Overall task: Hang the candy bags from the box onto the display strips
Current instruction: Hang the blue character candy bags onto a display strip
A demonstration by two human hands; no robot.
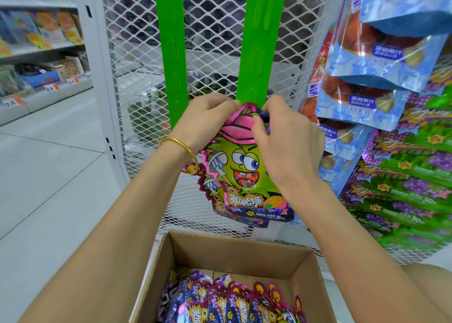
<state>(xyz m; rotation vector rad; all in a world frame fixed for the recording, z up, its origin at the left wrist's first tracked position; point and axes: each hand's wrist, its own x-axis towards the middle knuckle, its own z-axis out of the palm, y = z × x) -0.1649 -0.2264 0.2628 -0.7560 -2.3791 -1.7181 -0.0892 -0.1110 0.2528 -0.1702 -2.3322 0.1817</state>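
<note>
Both hands meet at the top of one candy bag, held up against the lower end of the right green strip. The left hand pinches the bag's upper left edge, fingers curled in toward the strip; a gold bangle sits on that wrist. The right hand pinches the top right corner, thumb pressed on the pink cap printed on the bag. The bag hangs below the hands, face toward the camera, showing a green cartoon face; whether its top is already hooked on the strip cannot be told, as the fingers cover that spot. A second strip runs parallel just to the left, bare. Both strips hang on a white mesh panel. To the right, blue bags hang in an overlapping column, and beside them purple-and-green bags hang in another. Below the hands, an open cardboard box holds a row of more candy bags standing on edge. At far left, store shelves carry packaged goods and price tags above a pale tiled floor.
</note>
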